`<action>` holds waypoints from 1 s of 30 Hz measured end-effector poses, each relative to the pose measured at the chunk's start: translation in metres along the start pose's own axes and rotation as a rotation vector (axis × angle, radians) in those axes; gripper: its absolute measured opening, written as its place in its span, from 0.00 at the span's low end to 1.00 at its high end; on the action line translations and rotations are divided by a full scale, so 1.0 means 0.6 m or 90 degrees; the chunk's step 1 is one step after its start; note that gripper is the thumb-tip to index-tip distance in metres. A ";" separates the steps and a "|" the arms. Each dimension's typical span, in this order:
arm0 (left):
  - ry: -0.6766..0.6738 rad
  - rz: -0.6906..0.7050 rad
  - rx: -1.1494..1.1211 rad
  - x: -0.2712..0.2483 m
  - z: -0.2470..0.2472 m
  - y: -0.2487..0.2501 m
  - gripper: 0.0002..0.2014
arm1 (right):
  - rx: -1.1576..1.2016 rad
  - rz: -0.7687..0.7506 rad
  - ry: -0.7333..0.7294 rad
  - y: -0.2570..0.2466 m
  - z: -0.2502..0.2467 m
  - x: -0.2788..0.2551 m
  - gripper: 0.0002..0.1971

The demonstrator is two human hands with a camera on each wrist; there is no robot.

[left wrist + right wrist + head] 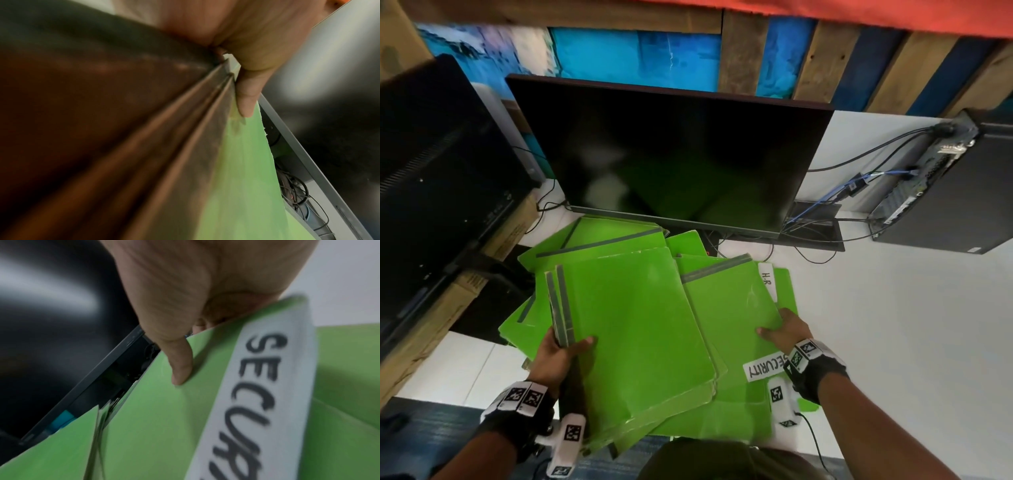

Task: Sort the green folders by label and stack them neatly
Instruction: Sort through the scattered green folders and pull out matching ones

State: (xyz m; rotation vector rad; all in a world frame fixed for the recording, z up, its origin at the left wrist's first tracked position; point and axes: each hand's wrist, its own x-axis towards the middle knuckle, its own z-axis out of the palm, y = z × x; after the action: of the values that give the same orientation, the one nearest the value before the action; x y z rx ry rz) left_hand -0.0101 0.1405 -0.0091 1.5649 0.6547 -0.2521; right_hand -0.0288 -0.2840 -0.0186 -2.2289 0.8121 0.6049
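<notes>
Several green folders (640,329) lie fanned over the white desk (893,325) in front of a monitor. My left hand (561,349) grips a small bundle of them by the grey spines, thumb (246,100) on the top cover (246,178). My right hand (784,332) pinches the folder labelled SECURITY (765,368), thumb (180,363) pressed on its cover (164,418) beside the white label (257,394). Another folder shows a label reading H.R (767,279) at the right of the pile.
A dark monitor (671,154) stands just behind the folders, with a second screen (431,188) at the left on cardboard boxes. A black computer case (945,192) and cables (825,212) sit at the back right. White desk surface spreads to the right.
</notes>
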 end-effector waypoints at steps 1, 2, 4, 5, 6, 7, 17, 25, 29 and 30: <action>0.002 0.000 -0.002 0.000 0.001 -0.001 0.20 | 0.012 -0.002 -0.018 0.004 -0.001 0.002 0.35; 0.002 -0.001 -0.005 0.001 0.002 -0.003 0.20 | 0.029 -0.010 -0.033 0.005 -0.002 0.001 0.35; 0.003 -0.006 -0.015 -0.001 0.004 -0.007 0.22 | 0.073 -0.024 -0.057 0.000 -0.002 0.000 0.33; 0.006 -0.007 -0.019 -0.002 0.004 -0.008 0.22 | 0.085 -0.026 -0.065 -0.005 0.001 0.001 0.32; 0.009 -0.008 -0.022 -0.002 0.006 -0.010 0.22 | 0.092 -0.033 -0.068 -0.010 0.000 -0.001 0.30; 0.012 -0.011 -0.023 -0.004 0.007 -0.012 0.22 | 0.095 -0.028 -0.078 -0.013 -0.002 -0.001 0.29; 0.015 -0.005 -0.018 -0.010 0.006 -0.016 0.17 | 0.081 -0.018 -0.066 -0.018 -0.018 0.001 0.24; 0.008 -0.036 -0.021 0.022 -0.008 -0.027 0.21 | 0.097 -0.033 0.086 0.042 -0.119 -0.019 0.20; 0.011 -0.043 -0.011 0.033 -0.002 -0.035 0.24 | 0.089 -0.021 0.141 0.076 -0.168 -0.038 0.19; 0.014 -0.040 -0.007 0.037 0.000 -0.037 0.25 | 0.085 -0.022 0.157 0.081 -0.176 -0.042 0.19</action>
State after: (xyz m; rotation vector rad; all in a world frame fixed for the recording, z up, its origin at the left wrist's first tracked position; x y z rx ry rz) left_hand -0.0042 0.1457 -0.0393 1.5401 0.7224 -0.2788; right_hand -0.0607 -0.3792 0.0453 -2.2159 0.9061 0.2543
